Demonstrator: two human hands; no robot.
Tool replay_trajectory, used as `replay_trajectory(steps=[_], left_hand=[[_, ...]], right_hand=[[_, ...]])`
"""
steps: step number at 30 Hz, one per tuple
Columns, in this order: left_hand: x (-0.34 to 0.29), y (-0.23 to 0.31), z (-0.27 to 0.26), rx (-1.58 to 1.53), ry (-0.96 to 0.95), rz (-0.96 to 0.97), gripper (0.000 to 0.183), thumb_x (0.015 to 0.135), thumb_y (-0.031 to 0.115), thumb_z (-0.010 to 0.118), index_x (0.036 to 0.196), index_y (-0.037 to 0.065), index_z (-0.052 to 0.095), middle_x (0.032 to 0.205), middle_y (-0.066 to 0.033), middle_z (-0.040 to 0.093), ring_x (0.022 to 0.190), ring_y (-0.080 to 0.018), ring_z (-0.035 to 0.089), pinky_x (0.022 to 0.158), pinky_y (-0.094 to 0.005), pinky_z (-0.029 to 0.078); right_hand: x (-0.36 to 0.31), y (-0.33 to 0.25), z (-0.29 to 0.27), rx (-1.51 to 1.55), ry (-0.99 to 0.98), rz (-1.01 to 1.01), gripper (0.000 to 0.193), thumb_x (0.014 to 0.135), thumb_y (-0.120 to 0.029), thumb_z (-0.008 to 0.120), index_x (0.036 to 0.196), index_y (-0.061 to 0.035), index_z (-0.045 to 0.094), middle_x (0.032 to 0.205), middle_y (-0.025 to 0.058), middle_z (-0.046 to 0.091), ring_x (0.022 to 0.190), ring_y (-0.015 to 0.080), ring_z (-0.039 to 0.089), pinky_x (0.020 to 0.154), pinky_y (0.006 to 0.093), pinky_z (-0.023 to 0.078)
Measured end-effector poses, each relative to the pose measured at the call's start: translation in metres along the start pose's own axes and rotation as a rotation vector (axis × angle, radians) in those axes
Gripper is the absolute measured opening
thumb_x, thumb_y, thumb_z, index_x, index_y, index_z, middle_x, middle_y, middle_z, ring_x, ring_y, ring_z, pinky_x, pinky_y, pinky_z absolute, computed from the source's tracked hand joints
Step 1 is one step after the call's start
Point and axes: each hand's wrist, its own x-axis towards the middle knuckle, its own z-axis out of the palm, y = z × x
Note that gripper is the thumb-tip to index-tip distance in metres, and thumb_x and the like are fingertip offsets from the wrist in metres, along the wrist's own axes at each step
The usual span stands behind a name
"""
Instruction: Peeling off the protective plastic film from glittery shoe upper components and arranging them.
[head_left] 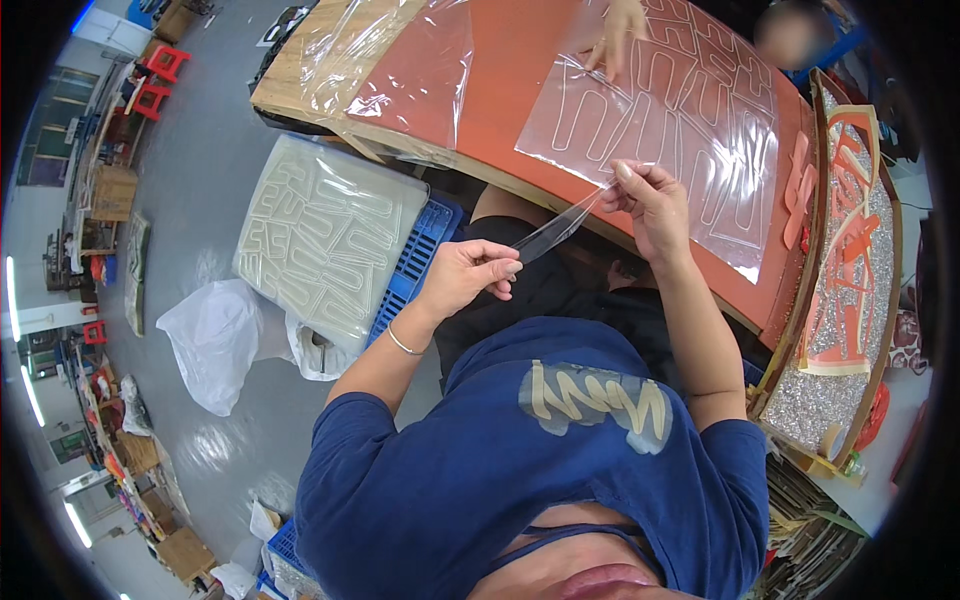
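A small piece of clear plastic film [558, 232] is stretched between my two hands in front of the table edge. My left hand [468, 278] pinches its lower end between thumb and fingers. The upper end is pinched in my right hand [648, 205], raised over the edge of the red-topped table [500, 105]. Just beyond my right hand lies a large clear sheet [560, 135] with long looped outlines and slits. Another person's hand [620, 38] rests at the far part of that sheet.
At left, a stack of clear patterned sheets [325, 240] sits on a blue plastic crate [425, 245], beside a white plastic bag [212, 340]. More clear film [415, 75] covers the table's left end. A curved glittery side table [825, 395] with orange offcuts [845, 250] stands at right.
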Motion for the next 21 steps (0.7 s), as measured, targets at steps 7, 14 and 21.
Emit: replay_trajectory(steps=[7, 14, 21], left_hand=[[0.004, 0.000, -0.001, -0.022, 0.028, 0.051, 0.025, 0.089, 0.008, 0.065, 0.108, -0.009, 0.063, 0.088, -0.0141, 0.069, 0.076, -0.0170, 0.068, 0.069, -0.0287, 0.059], [0.022, 0.002, -0.017, -0.066, 0.065, 0.089, 0.040, 0.094, 0.000, 0.052, 0.132, -0.007, 0.044, 0.120, -0.0205, 0.059, 0.096, -0.0239, 0.066, 0.079, -0.0320, 0.058], [0.135, 0.072, -0.026, 0.023, 0.305, 0.382, 0.020, 0.090, -0.006, 0.048, 0.109, -0.005, 0.044, 0.100, -0.0140, 0.054, 0.083, -0.0239, 0.068, 0.068, -0.0298, 0.060]], right_hand=[[0.018, 0.006, -0.012, -0.027, 0.058, 0.047, 0.021, 0.087, -0.010, 0.067, 0.098, 0.0070, 0.064, 0.081, 0.0107, 0.065, 0.067, 0.0168, 0.064, 0.061, 0.0284, 0.054], [0.086, -0.002, 0.014, -0.085, 0.018, 0.016, 0.024, 0.086, -0.010, 0.068, 0.100, 0.0081, 0.062, 0.081, 0.0097, 0.064, 0.066, 0.0160, 0.063, 0.058, 0.0267, 0.053], [0.254, -0.022, 0.051, -0.308, -0.009, -0.077, 0.024, 0.086, -0.017, 0.068, 0.098, 0.0044, 0.065, 0.076, 0.0077, 0.064, 0.065, 0.0145, 0.062, 0.058, 0.0270, 0.052]])
